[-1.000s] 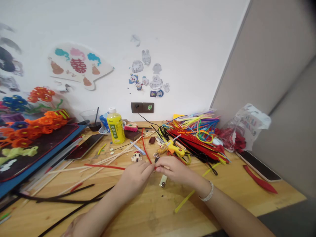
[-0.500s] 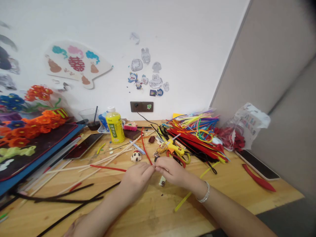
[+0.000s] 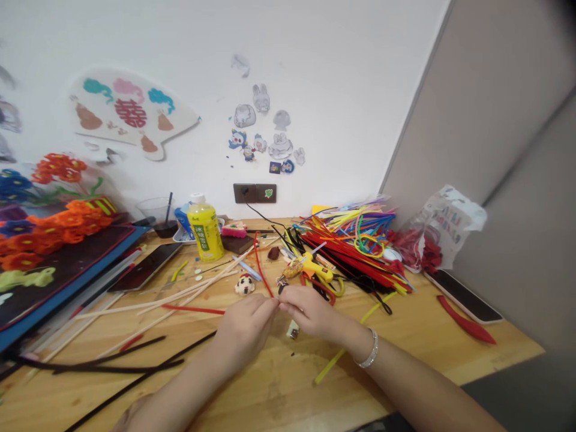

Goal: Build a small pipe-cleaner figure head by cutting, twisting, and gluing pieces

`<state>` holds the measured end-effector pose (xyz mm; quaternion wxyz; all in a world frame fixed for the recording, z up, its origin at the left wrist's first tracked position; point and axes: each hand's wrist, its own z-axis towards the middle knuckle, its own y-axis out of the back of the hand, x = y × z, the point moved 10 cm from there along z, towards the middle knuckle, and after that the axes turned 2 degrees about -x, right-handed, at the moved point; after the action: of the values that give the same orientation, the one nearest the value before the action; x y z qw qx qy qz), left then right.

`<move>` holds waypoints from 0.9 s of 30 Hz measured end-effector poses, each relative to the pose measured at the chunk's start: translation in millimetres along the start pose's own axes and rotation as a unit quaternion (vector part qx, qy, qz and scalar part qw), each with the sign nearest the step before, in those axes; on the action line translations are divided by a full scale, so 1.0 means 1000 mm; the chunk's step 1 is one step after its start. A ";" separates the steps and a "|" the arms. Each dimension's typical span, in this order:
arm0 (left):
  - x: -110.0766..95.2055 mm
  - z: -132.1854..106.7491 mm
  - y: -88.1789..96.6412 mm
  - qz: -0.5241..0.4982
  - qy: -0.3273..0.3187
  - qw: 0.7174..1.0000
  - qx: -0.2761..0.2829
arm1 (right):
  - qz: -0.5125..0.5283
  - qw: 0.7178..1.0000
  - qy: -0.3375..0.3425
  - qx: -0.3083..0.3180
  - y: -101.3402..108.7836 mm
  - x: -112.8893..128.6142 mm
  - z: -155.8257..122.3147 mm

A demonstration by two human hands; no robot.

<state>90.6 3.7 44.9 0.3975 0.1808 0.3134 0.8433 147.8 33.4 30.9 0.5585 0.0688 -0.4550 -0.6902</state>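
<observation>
Over the table (image 3: 265,384), both hands (image 3: 248,321) (image 3: 311,309) pinch red strip (image 3: 261,267).

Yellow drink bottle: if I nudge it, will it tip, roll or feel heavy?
The yellow drink bottle is probably fairly heavy for its size, as yellow shows nearly up to its white cap. Pushed high, it may tip, standing taller than wide. Knocked over, it would likely roll, given its rounded body.
</observation>
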 end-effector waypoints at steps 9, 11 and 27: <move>0.007 0.000 -0.002 -0.003 0.032 0.999 0.007 | -0.048 0.998 0.047 0.002 0.005 0.009 0.002; 0.007 0.000 0.000 -0.010 0.037 0.999 0.003 | -0.076 0.995 0.060 -0.012 0.008 0.012 0.002; 0.013 0.002 -0.017 -0.179 0.156 0.961 0.143 | -0.275 0.937 0.214 -0.034 0.007 0.038 -0.008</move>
<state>92.5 22.9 35.7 0.4577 0.0426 0.5163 0.7226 143.3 -2.1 46.8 0.4327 0.3181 -0.2640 -0.8012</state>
